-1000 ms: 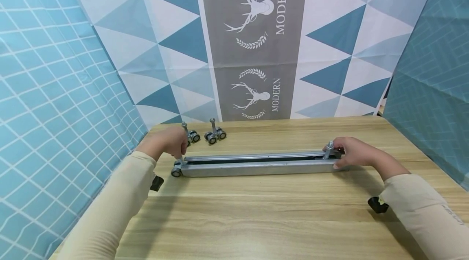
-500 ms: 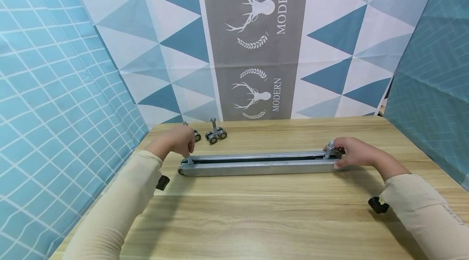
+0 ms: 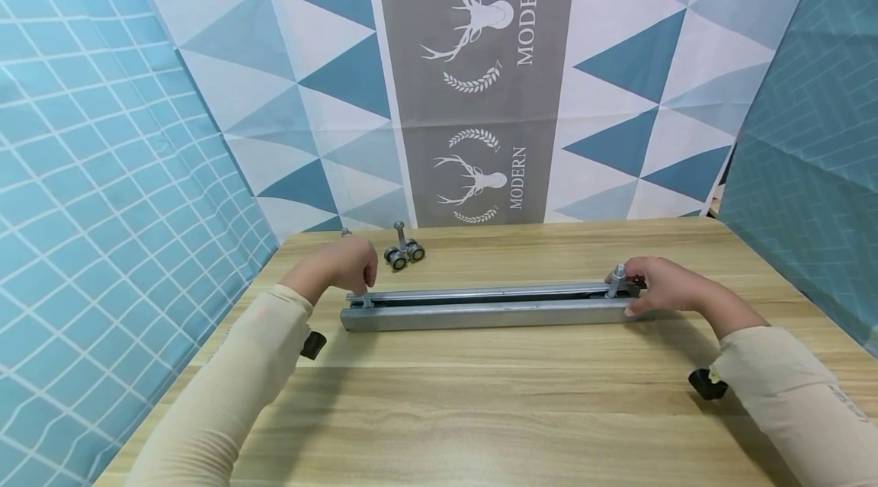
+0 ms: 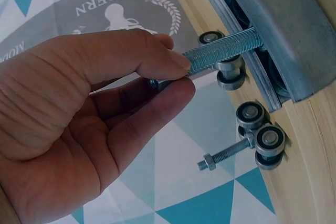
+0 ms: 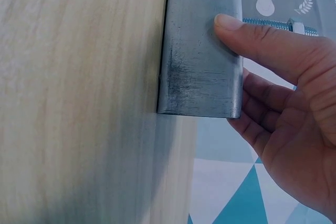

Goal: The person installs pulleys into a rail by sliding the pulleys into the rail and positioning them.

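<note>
One metal rail, four bolts, one left hand, one right hand, one table.
Two bolts stand in the rail, one toward its left end, one toward its right; the other two belong to two wheel sets at the far left. Two sleeves; two deer heads on the far cloth.
</note>
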Demonstrator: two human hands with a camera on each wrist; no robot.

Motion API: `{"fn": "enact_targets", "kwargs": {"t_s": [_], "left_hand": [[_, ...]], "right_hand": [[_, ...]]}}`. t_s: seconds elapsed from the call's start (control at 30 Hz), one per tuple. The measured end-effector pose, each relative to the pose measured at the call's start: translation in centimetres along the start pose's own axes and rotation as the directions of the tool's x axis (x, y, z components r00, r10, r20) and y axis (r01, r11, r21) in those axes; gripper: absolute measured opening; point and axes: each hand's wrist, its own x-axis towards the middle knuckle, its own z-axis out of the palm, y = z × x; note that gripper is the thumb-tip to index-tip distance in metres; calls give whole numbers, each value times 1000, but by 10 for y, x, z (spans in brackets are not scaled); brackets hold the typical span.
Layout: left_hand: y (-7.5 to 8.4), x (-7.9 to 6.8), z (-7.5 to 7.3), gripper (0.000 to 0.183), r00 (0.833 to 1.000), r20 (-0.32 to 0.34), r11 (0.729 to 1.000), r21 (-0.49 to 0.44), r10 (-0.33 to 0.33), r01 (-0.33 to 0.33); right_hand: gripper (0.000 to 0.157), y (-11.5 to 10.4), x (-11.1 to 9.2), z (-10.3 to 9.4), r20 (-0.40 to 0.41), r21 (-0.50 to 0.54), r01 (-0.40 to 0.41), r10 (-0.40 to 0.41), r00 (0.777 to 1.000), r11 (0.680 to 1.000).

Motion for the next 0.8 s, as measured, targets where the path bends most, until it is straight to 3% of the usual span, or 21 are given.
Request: {"fn": "enact_targets", "kwargs": {"t_s": [0.37, 0.8], "left_hand": [[5, 6, 4, 38, 998, -41, 998, -44, 46, -47], [12, 11, 11, 31, 990, -95, 994, -2, 106, -106]], "right_hand": [[44, 0, 0, -2, 1, 6, -6, 6, 1000, 1000], [46, -1, 0, 1, -9, 13, -14, 14, 1000, 1000]]}}
